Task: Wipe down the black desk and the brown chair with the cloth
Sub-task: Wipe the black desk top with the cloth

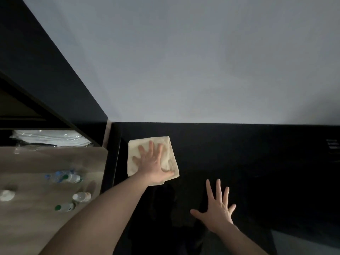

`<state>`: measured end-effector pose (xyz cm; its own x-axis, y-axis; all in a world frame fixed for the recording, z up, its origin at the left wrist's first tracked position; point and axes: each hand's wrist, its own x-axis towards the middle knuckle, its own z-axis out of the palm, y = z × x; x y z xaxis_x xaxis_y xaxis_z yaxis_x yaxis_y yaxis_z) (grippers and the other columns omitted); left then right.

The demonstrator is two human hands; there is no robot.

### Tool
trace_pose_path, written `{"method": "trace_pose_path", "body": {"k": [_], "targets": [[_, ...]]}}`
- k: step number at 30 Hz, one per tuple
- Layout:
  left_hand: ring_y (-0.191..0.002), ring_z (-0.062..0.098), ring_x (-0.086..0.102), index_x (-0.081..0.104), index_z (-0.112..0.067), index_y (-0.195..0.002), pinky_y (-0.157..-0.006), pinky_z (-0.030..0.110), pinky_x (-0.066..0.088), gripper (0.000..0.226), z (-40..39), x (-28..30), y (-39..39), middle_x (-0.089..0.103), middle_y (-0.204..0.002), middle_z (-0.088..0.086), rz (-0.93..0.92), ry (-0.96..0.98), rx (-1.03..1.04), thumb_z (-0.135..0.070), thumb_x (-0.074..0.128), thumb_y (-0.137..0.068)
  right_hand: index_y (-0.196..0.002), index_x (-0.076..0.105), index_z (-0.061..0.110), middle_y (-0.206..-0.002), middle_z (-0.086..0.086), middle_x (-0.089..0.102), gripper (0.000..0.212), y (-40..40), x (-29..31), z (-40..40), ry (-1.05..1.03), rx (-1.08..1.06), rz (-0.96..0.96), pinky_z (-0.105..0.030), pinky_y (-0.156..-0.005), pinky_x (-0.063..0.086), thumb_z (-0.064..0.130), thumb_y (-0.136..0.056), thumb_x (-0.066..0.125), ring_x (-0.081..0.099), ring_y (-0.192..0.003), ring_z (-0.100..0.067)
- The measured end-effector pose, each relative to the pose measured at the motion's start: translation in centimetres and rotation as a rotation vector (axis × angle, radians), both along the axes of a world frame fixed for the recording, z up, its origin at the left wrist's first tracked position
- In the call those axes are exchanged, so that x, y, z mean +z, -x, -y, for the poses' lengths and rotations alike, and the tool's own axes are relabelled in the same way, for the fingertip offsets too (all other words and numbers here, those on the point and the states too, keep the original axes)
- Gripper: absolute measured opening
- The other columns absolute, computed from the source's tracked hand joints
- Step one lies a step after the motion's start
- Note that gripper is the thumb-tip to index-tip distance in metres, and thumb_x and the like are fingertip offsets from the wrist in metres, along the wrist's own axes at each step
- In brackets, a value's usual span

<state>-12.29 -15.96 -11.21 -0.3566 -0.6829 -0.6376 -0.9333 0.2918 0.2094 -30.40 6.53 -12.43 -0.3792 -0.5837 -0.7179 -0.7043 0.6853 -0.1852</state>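
On the left side I see water bottles on a wooden counter. Next, my left hand presses flat, fingers straight, on the cloth on the black desk; my right hand rests released, fingers spread, on the desk.

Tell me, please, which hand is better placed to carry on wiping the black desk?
Left: the left hand already presses flat on the cream cloth on the desk; the right hand is bare.

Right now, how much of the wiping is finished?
No wiped area can be told apart. The left hand presses the cloth flat near the black desk's back left corner; the right hand lies spread on it. The brown chair is not in view.
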Motion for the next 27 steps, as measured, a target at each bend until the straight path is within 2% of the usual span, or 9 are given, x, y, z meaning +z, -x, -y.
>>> {"method": "trace_pose_path", "body": {"k": [3,8,12,16,19,22,24,25,27], "targets": [[-0.153,0.052,-0.028,-0.028,-0.037,-0.16,-0.12,0.079,0.005,0.13,0.6,-0.7,-1.1,-0.04,-0.167,0.0,0.0,0.02,-0.028,-0.092,0.054,-0.076,-0.156,-0.034,0.046,-0.157,0.006,-0.054,0.136,-0.3,-0.2,0.6,-0.001,-0.009,0.025,-0.079,-0.119,0.003,0.072,-0.08,0.076,-0.041,-0.15,-0.038],[-0.155,0.044,-0.028,-0.03,-0.04,-0.16,-0.124,0.071,0.005,0.129,3.4,-0.8,-5.2,-0.042,-0.165,-0.005,0.015,-0.027,-0.069,-0.097,0.049,-0.074,-0.155,-0.036,0.044,-0.153,0.004,-0.059,0.138,-0.2,0.4,1.1,-0.065,-0.016,0.042,-0.082,-0.117,0.005,0.066,-0.082,0.078,-0.042,-0.148,-0.041],[-0.156,0.041,-0.028,-0.027,-0.033,-0.162,-0.128,0.064,0.003,0.121,4.7,-0.6,-8.0,-0.039,-0.167,-0.004,0.095,-0.076,0.027,-0.091,0.045,-0.084,-0.151,-0.043,0.039,-0.149,-0.002,-0.062,0.136,0.0,0.7,1.3,-0.135,0.038,0.017,-0.083,-0.116,0.009,0.08,-0.081,0.066,-0.044,-0.146,-0.046],[-0.157,0.039,-0.027,-0.027,-0.03,-0.162,-0.129,0.062,0.003,0.12,4.9,-0.5,-10.0,-0.038,-0.168,-0.003,0.148,-0.102,0.081,-0.093,0.039,-0.084,-0.146,-0.049,0.038,-0.143,-0.003,-0.067,0.135,0.7,0.2,1.1,-0.161,0.103,-0.007,-0.086,-0.113,0.001,0.095,-0.076,0.051,-0.051,-0.139,-0.048],[-0.156,0.037,-0.03,-0.031,-0.033,-0.16,-0.129,0.061,-0.001,0.123,5.0,-1.6,-11.1,-0.04,-0.167,-0.004,0.192,-0.088,0.081,-0.099,0.033,-0.078,-0.145,-0.05,0.038,-0.143,-0.004,-0.068,0.135,1.2,-0.4,0.9,-0.129,0.145,-0.006,-0.086,-0.112,-0.007,0.1,-0.071,0.044,-0.054,-0.136,-0.048],[-0.156,0.031,-0.033,-0.031,-0.036,-0.158,-0.127,0.065,0.002,0.131,4.9,-4.5,-11.5,-0.036,-0.169,-0.005,0.203,-0.023,0.091,-0.112,0.006,-0.057,-0.145,-0.05,0.037,-0.144,-0.005,-0.067,0.134,1.4,-0.9,0.6,-0.094,0.162,-0.004,-0.086,-0.112,-0.01,0.102,-0.07,0.039,-0.054,-0.135,-0.049],[-0.158,0.032,-0.028,-0.021,-0.033,-0.163,-0.127,0.066,0.002,0.13,4.5,-6.8,-11.4,-0.028,-0.172,-0.001,0.188,0.053,0.102,-0.11,0.0,-0.059,-0.146,-0.05,0.037,-0.145,-0.006,-0.066,0.133,1.5,-1.2,0.3,-0.068,0.167,0.006,-0.085,-0.112,-0.011,0.102,-0.071,0.04,-0.054,-0.135,-0.049],[-0.158,0.035,-0.026,-0.011,-0.031,-0.166,-0.127,0.067,0.001,0.127,3.8,-5.8,-10.4,-0.025,-0.173,0.003,0.207,0.071,0.064,-0.107,0.0,-0.064,-0.146,-0.049,0.037,-0.145,-0.006,-0.066,0.133,1.5,-1.4,0.2,-0.058,0.168,0.017,-0.085,-0.112,-0.012,0.101,-0.071,0.04,-0.055,-0.135,-0.049],[-0.155,0.044,-0.029,0.015,-0.034,-0.163,-0.125,0.069,-0.002,0.099,2.5,-3.7,-8.3,-0.025,-0.171,0.014,0.329,0.074,-0.149,-0.093,0.007,-0.084,-0.146,-0.049,0.038,-0.146,-0.005,-0.065,0.132,1.8,-1.6,-0.1,-0.027,0.182,0.033,-0.084,-0.111,-0.015,0.101,-0.072,0.041,-0.056,-0.135,-0.048]]}}
